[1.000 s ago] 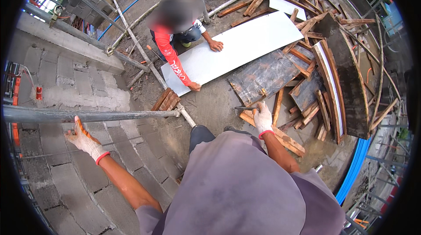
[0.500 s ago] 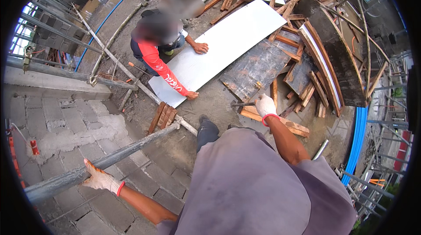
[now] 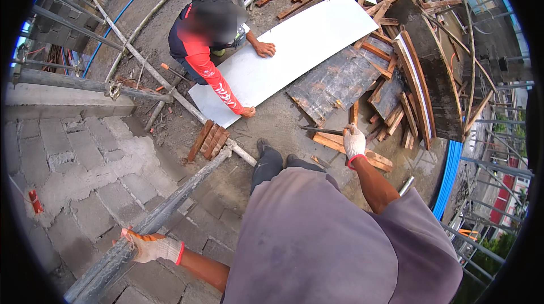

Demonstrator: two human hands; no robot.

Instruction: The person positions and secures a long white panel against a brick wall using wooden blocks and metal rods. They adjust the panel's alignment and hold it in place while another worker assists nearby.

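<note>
My left hand (image 3: 152, 247), in a white knit glove with a red cuff, is closed on a grey metal scaffold pipe (image 3: 164, 204) at the lower left. Its thumb and fingertips lie over the pipe; part of the grip is hidden. To the right, my gloved right hand (image 3: 355, 140) grips a slim dark bar-shaped tool (image 3: 324, 130) that points left. Its exact kind is unclear. Below the tool lies a wooden beam (image 3: 377, 160). Ahead of me, a person in a red sleeve (image 3: 211, 71) crouches with both hands on a long white panel (image 3: 294, 54).
Broken timber (image 3: 391, 71) and a dark sheet (image 3: 340, 86) lie beyond my right hand. A curved wood form (image 3: 416, 86) leans there. Blue pipes (image 3: 447, 182) run along the right. Short wood blocks (image 3: 208, 141) sit by the pipe's end. A block wall (image 3: 85, 159) stands at left.
The view has shifted slightly. My left hand has moved right and closed more over the pipe. My right hand still holds the tool, now a little lower and farther right. The other person's head has shifted.
</note>
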